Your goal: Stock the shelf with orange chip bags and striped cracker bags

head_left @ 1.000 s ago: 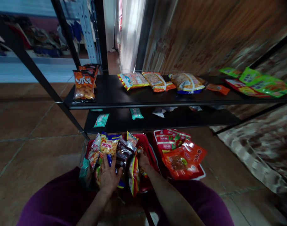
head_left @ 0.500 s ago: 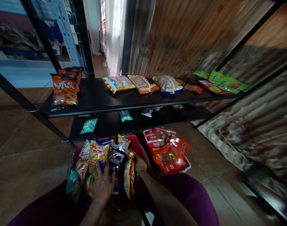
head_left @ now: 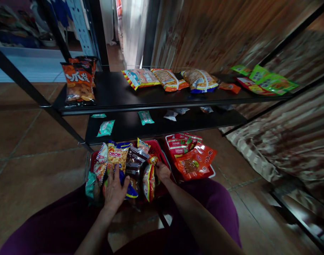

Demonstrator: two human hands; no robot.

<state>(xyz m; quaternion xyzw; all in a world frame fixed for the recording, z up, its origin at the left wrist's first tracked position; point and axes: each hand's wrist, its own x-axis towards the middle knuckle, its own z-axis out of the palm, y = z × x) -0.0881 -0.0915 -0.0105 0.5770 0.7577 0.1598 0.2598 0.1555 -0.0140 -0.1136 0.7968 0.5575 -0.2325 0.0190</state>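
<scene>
In the head view, the black shelf is seen higher than half a second ago. In the red basket, the yellow 咪咪 snack bag is met at its lower edge by the left hand, fingers apart; the right hand is curled beside a red-and-yellow packet, its grip indeterminable.

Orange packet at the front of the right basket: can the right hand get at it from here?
Probably yes. The orange packet lies on top, with nothing seen over it. The right hand is inside the neighbouring red basket, so it would likely have to lift out first.
</scene>
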